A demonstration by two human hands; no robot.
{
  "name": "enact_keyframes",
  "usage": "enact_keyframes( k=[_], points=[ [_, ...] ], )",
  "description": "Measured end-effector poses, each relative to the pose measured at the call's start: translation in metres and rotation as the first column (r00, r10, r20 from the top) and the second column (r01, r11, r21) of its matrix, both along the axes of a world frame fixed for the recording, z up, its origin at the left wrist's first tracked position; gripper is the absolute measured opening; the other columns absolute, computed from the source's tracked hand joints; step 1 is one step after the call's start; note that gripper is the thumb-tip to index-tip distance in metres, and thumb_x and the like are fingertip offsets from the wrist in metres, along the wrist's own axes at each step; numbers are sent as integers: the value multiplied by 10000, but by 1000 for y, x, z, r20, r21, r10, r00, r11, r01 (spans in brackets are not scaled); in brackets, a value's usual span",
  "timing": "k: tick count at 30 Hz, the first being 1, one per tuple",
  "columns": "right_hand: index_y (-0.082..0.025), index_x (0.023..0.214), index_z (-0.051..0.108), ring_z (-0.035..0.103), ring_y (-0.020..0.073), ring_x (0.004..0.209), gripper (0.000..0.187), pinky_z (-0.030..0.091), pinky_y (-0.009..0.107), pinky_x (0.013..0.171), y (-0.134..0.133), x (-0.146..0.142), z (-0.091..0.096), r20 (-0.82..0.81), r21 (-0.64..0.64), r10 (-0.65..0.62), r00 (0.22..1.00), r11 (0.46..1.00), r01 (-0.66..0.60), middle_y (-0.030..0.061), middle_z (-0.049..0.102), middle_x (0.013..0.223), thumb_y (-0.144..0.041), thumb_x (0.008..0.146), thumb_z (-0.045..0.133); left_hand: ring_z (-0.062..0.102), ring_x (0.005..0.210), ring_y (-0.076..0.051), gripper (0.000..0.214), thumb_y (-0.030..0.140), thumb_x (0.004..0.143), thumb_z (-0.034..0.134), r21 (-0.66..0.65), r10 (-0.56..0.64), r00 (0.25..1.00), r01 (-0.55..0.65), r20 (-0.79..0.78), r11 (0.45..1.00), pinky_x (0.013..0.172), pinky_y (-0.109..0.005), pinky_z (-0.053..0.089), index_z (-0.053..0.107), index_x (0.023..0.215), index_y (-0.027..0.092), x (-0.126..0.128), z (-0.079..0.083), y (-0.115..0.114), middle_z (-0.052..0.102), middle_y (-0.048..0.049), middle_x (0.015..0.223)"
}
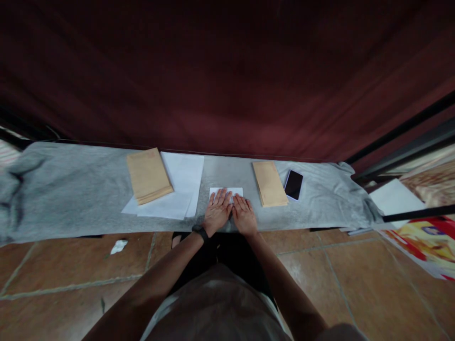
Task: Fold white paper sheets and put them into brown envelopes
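Note:
A small white folded sheet of paper [226, 190] lies near the front of the grey cloth-covered table, partly hidden under my fingers. My left hand [217, 210], with a dark band at the wrist, rests flat on it with the fingers stretched out. Close beside it, my right hand [244, 214] lies flat too, its fingertips at the paper's right part. Left of my hands are larger white sheets [183, 173] with a stack of brown envelopes [149, 175] on top. To the right sits a smaller pile of brown envelopes [270, 183].
A phone [294, 184] with a dark screen lies right of the smaller pile. A dark red curtain [227, 85] hangs behind the table [78, 189]. Black metal bars [405, 125] stand at the right, near a red and yellow printed package [432, 241]. A crumpled tissue [118, 246] is on the tiled floor.

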State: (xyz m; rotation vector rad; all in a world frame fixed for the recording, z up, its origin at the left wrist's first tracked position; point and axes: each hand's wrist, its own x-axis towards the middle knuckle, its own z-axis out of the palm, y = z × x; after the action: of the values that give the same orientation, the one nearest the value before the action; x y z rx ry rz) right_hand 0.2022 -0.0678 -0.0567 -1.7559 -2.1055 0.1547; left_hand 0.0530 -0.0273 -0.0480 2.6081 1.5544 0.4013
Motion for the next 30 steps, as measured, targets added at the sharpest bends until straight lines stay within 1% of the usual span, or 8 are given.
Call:
enact_keyframes(
  k=[6,10,14,16,19,23,26,30],
  points=[
    [-143,1522,418,398,258,1461,503,292,482,1209,1,1,0,22,7,-33,999,999,33,125,426,1573,-290,1043,375,248,1527,-283,589,416,1004,382,3,22,1000,-22,-11,1000,1247,-506,204,410,1524,142,-9,-1,-2,333,-138,1622],
    [-128,1514,432,410,253,1454,497,267,490,1219,9,-1,6,23,-16,-51,998,999,51,146,444,1557,-273,1043,369,250,1527,-289,588,388,990,405,-3,18,1000,-18,-20,1000,1245,-524,197,404,1529,152,-10,-1,-2,333,-140,1622],
    [-157,1515,432,371,233,1478,483,240,482,1230,16,-5,9,37,-29,29,999,999,-28,114,421,1577,-265,1052,346,224,1532,-296,592,324,968,418,-12,3,999,-3,-39,1000,1243,-540,185,402,1526,128,-9,-2,-1,331,-157,1620],
    [-173,1522,422,342,237,1493,481,241,490,1225,17,-8,8,44,-31,48,998,998,-47,110,404,1588,-271,1058,338,214,1534,-301,590,309,965,412,-17,-9,999,8,-47,1000,1244,-545,177,408,1519,108,-9,-2,0,324,-172,1619],
    [-189,1531,411,323,245,1501,485,254,496,1215,16,-9,5,52,-19,24,998,1000,-23,116,390,1595,-290,1060,350,206,1536,-303,576,304,976,395,-17,-26,999,26,-45,1000,1249,-541,167,416,1513,97,-10,-1,0,318,-178,1620],
    [-191,1531,410,349,259,1485,489,272,506,1201,17,-6,3,54,16,11,998,1000,-12,129,408,1586,-300,1058,357,224,1531,-300,566,320,990,395,-12,-29,999,29,-21,1000,1249,-533,178,418,1518,115,-12,1,-1,306,-170,1626],
    [-167,1537,396,360,271,1476,504,281,513,1193,19,-1,2,64,18,-6,998,1000,5,148,421,1575,-313,1058,351,243,1527,-287,572,332,996,397,-1,-24,1000,24,4,1000,1248,-526,197,395,1533,138,-14,1,0,307,-155,1627],
    [-114,1545,368,374,280,1463,545,277,503,1197,21,5,1,72,11,-29,997,1000,28,171,412,1575,-349,1054,363,237,1528,-284,604,344,1006,364,16,25,1000,-25,18,1000,1240,-495,240,345,1542,68,-19,-4,3,313,-182,1619]
  ],
)
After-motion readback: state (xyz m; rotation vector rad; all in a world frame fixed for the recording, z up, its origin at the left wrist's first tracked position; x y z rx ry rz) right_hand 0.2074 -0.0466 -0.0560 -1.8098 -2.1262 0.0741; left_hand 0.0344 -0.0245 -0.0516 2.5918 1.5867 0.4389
